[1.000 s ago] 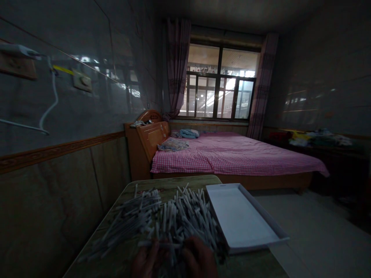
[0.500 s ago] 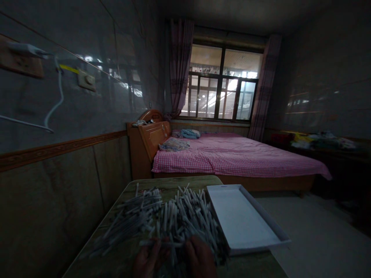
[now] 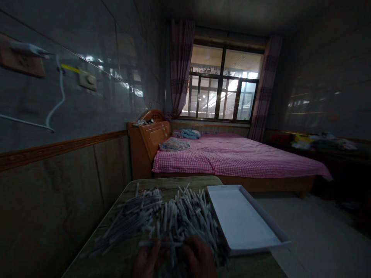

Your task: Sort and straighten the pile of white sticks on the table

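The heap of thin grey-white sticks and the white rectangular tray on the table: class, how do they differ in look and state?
The heap of thin grey-white sticks is a loose, criss-crossed pile; the white rectangular tray is one flat, rimmed piece. The heap lies on the left, the tray on the right. Both hands, left hand and right hand, are at the heap; neither touches the tray, which holds nothing. Both rest on the table.

Nothing readable anywhere here, no text, labels or numbers, it's all too dim and blurry to tell.
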